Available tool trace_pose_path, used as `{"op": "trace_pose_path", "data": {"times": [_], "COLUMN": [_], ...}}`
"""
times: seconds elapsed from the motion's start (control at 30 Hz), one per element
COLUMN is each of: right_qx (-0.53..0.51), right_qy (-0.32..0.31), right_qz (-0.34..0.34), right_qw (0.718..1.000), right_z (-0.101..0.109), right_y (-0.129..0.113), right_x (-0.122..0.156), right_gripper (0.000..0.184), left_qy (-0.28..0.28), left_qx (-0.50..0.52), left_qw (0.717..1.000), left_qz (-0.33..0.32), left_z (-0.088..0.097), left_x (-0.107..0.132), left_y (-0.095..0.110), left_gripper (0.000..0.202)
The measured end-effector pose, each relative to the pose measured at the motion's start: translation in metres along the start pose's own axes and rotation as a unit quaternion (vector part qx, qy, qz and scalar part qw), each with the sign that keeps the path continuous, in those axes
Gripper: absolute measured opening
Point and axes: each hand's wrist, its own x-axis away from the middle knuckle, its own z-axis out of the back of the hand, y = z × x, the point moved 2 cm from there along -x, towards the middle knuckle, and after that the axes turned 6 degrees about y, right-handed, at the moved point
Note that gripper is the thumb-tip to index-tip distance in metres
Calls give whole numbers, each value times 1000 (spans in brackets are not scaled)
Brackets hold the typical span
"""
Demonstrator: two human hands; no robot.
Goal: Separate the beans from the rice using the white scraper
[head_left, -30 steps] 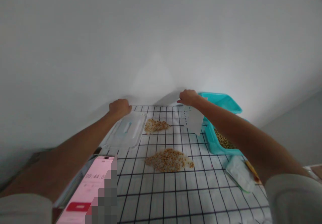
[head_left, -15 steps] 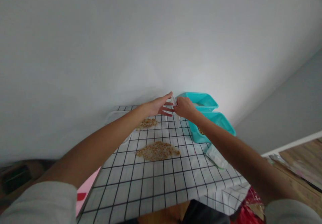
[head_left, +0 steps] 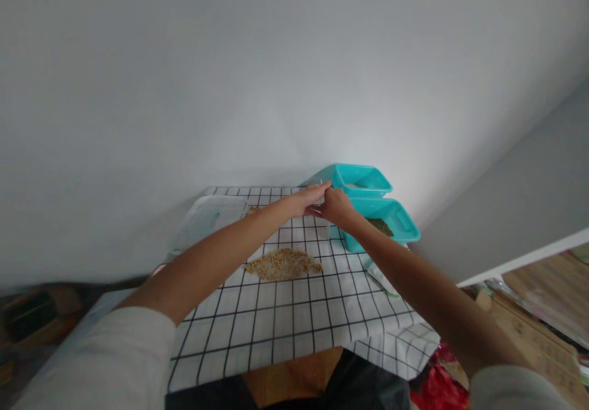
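My left hand (head_left: 309, 201) and my right hand (head_left: 337, 207) meet above the far part of the table. Between them is a thin clear plastic bag (head_left: 324, 231), its lower part hanging below the fingers. The right fist is closed on the bag. My left fingers press against its upper edge beside the right hand, with the lower fingers partly stretched. A pile of yellow grains (head_left: 284, 265) lies on the checked cloth below the hands. Behind my left forearm a second grain pile (head_left: 253, 210) is mostly hidden.
At the right stand two turquoise baskets, a rear basket (head_left: 388, 184) and a front basket (head_left: 411, 229) holding green grains (head_left: 381, 226). A white packet (head_left: 381, 280) lies nearer me. A clear plastic lid or tray (head_left: 207, 216) rests at left on the checked tablecloth (head_left: 276, 312).
My left hand has moved right, its spread fingers closing in against the bag and the right hand. The view has shifted, showing more of the clear tray and the green grains.
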Motion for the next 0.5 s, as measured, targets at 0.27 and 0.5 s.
{"op": "trace_pose_path", "data": {"times": [0.27,0.5], "right_qx": [-29,-89], "right_qy": [45,115], "right_qz": [-37,-68], "right_qw": [998,987], "right_z": [0,63], "right_y": [0,45], "right_x": [4,18], "right_gripper": [47,39], "left_qy": [30,61], "left_qx": [37,127], "left_qw": [999,990], "left_qz": [16,-14], "left_z": [-6,12], "left_x": [-8,30], "left_y": [-3,25], "left_gripper": [51,59]}}
